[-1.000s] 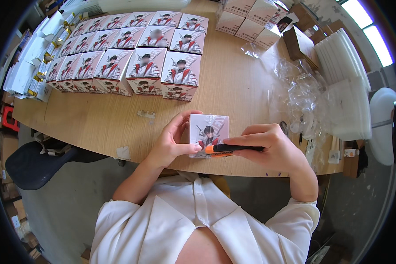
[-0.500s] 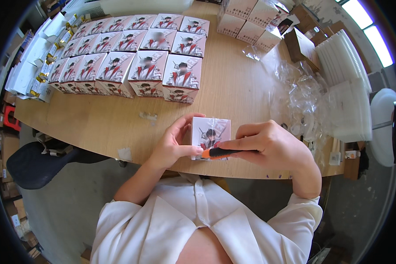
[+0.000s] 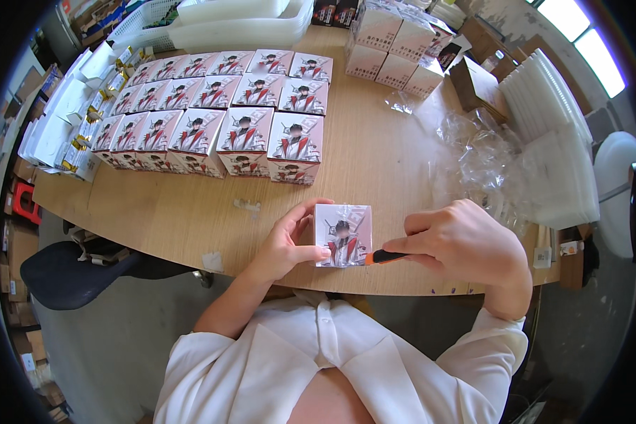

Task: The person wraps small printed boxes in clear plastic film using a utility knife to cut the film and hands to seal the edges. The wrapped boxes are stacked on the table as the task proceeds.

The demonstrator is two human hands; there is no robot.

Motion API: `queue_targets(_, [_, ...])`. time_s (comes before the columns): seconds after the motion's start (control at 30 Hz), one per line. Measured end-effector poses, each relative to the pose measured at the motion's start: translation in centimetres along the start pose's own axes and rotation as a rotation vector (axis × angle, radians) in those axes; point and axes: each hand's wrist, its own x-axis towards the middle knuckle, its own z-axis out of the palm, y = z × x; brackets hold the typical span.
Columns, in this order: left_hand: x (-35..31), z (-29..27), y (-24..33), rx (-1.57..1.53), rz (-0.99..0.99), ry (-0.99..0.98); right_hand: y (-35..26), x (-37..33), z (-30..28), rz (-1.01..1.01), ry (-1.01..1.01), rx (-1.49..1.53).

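A small pink-and-white printed box (image 3: 343, 233), with glossy clear film on it, stands at the table's near edge. My left hand (image 3: 290, 244) is closed round its left side, the thumb pressing on the lower left of its top face. In my right hand (image 3: 456, 237) is an orange-and-black utility knife (image 3: 389, 256). The knife's front end reaches the box's lower right corner. Whether the blade is out cannot be made out.
Rows of similar boxes (image 3: 215, 92) fill the table's (image 3: 374, 155) far left. More stacked boxes (image 3: 396, 46) stand at the back. Crumpled clear film (image 3: 484, 159) and stacked translucent trays (image 3: 548, 141) lie on the right. A dark chair (image 3: 74, 272) is at left.
My right hand has drawn the knife rightward, from the box's lower left to its lower right corner. The left hand keeps its hold. The whole view has shifted slightly.
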Motion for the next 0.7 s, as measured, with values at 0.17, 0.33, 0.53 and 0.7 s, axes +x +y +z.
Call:
queue_targets(0.17, [0.0, -1.0, -0.2, 0.026, 0.018, -0.033, 0.8, -4.5, 0.8, 0.212, 0.277, 0.037])
queue_targets(0.33, [0.1, -0.1, 0.2, 0.29, 0.189, -0.066, 0.7, -6.0, 10.0, 0.738, 0.578, -0.133])
queue_targets(0.53, [0.1, 1.2, 1.5, 0.38, 0.099, -0.09, 1.2, -6.1, 23.1, 0.962, 0.632, -0.212])
queue_targets(0.7, [0.2, 0.9, 1.4, 0.336, 0.074, -0.068, 0.9, -5.4, 23.7, 1.032, 0.636, -0.165])
